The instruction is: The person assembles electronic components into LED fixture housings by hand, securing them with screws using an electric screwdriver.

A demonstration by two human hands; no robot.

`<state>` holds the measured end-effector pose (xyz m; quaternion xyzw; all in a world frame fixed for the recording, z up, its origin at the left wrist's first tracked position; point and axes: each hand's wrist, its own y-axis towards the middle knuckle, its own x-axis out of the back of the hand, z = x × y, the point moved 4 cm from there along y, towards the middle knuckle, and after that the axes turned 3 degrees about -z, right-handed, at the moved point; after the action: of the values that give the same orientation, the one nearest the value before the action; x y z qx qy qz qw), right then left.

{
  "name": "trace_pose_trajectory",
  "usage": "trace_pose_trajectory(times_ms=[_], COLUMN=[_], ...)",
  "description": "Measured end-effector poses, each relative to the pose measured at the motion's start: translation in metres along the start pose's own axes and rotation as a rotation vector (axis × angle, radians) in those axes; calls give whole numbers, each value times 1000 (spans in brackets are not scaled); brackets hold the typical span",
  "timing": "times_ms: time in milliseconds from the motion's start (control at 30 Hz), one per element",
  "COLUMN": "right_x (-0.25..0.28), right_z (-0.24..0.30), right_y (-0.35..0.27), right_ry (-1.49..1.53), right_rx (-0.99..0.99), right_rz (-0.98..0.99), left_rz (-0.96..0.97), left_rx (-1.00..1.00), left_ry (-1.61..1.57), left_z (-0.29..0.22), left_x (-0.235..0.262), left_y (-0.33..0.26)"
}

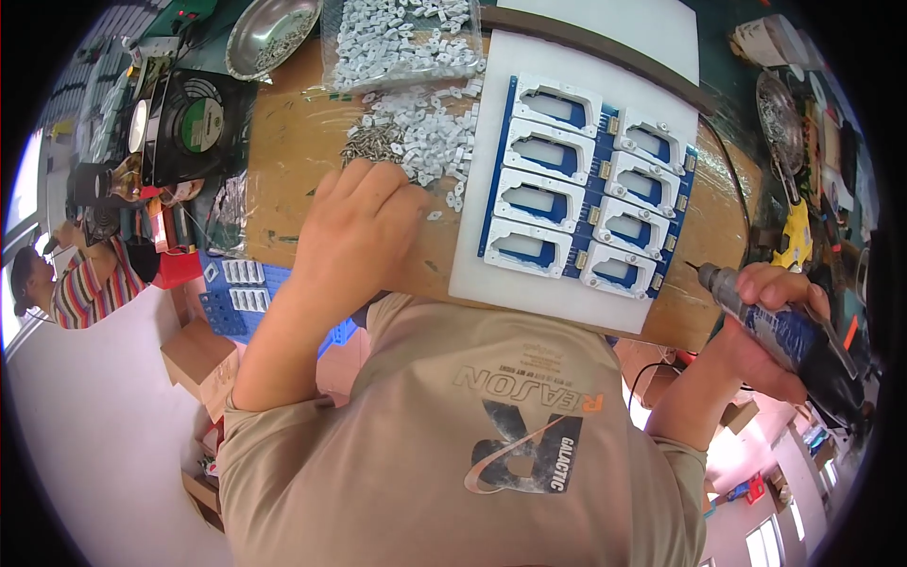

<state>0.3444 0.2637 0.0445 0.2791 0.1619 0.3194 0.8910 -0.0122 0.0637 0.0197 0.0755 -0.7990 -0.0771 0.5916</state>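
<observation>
My left hand [364,222] is curled with its fingertips down at the near edge of a pile of small screws [373,142]; whatever it pinches is hidden. Small white plastic pieces [430,132] lie loose beside the screws. In my right hand [761,350] is an electric screwdriver [779,326], its bit pointing left toward a white board [477,269]. A blue fixture [597,194] rests on that board, carrying two columns of white frames [537,203]. Small round fittings or screws show on the right column's frames.
A clear bag of white pieces [406,38] and a metal bowl [274,38] stand at the back. A black fan [194,123] is at left, with a person in stripes [99,283] beyond. A dark bar [605,47] crosses the board's far end. Tools [794,227] crowd the right.
</observation>
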Motion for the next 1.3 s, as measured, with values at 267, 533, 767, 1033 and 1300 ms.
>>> trace_pose_trajectory(times_ms=[267, 533, 767, 1033, 1300], right_x=[4, 3, 1, -6, -16], right_z=[0, 1, 2, 0, 18], right_y=[-3, -1, 0, 0, -4], right_ry=[2, -8, 0, -48, -25], right_rx=[-30, -27, -23, 5, 65], right_rz=[-51, -22, -9, -17, -30], left_rz=[-87, -133, -88, -109, -242], left_rx=[9, 30, 48, 139, 138], left_ry=[-172, -230, -198, -141, -231], left_z=[2, 2, 1, -5, -21], left_x=[0, -7, -10, -13, -12], left_y=[-7, -17, -12, -14, -13])
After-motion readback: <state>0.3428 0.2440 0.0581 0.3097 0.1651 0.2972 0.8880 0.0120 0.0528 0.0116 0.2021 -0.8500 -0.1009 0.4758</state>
